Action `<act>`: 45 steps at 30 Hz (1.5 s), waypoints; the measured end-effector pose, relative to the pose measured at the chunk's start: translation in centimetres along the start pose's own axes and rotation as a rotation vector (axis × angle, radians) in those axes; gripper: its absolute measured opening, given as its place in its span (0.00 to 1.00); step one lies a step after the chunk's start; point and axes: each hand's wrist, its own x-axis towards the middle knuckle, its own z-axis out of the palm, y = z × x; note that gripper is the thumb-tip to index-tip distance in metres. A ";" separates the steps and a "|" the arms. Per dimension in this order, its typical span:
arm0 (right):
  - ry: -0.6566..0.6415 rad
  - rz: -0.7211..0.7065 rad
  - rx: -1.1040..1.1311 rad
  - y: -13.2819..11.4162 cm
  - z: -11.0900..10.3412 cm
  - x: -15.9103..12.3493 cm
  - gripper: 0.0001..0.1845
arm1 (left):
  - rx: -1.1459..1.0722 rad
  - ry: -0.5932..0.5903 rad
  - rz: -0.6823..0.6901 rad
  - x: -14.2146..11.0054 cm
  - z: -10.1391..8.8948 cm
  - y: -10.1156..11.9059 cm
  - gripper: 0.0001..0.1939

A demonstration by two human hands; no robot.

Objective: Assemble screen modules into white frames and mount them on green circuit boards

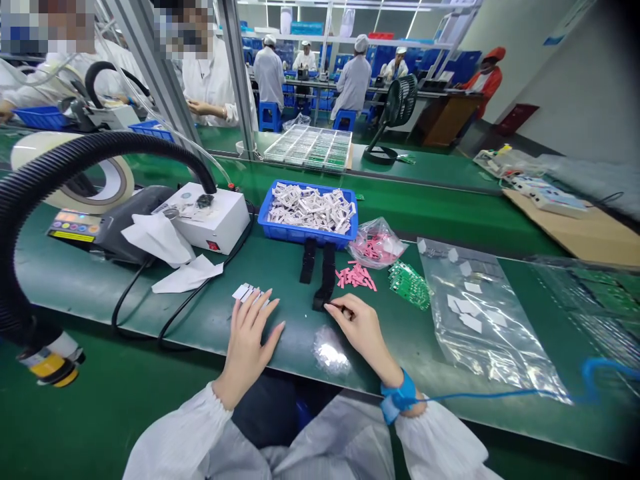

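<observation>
White sleeves [177,437] show left hand [246,350] apart from right hand [361,331], by which the forward-lying black strip [327,277] is touched.

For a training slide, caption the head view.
Left hand on white pieces, right hand at a black strip, on a green bench.

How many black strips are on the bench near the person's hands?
2. One black strip lies just below the blue bin; the other black strip lies beside it, its lower end by the right hand.
</observation>
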 end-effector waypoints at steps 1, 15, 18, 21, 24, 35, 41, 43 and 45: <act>-0.004 -0.009 0.036 -0.3 -0.3 -0.2 0.18 | -0.087 -0.001 -0.031 -0.1 -0.2 0.5 0.16; -0.375 -0.248 0.334 -7.6 -5.1 -6.2 0.05 | -1.761 -0.798 -0.675 -1.7 -1.7 9.0 0.23; -0.026 -0.393 0.154 -7.3 -4.8 -6.9 0.08 | -1.790 -0.702 -0.696 -2.2 -1.6 9.1 0.21; 0.122 -0.506 0.031 -7.2 -4.7 -7.5 0.07 | -1.790 -0.641 -0.616 -2.0 -1.9 9.4 0.21; 0.112 -0.510 0.022 -7.2 -4.8 -7.7 0.08 | -1.767 -0.646 -0.570 -1.7 -2.0 9.7 0.22; 0.097 -0.502 0.053 -7.4 -4.9 -7.6 0.09 | -1.746 -0.593 -0.515 -2.0 -2.0 9.5 0.21; 0.092 -0.454 0.102 -7.5 -4.6 -7.7 0.08 | -1.783 -0.615 -0.535 -2.2 -2.0 9.5 0.21; 0.175 -0.357 0.127 -7.4 -4.4 -7.6 0.09 | -1.782 -0.643 -0.563 -2.4 -1.9 9.5 0.20; 0.276 -0.283 0.147 -7.2 -4.4 -7.6 0.10 | -1.822 -0.646 -0.604 -2.6 -1.8 9.5 0.19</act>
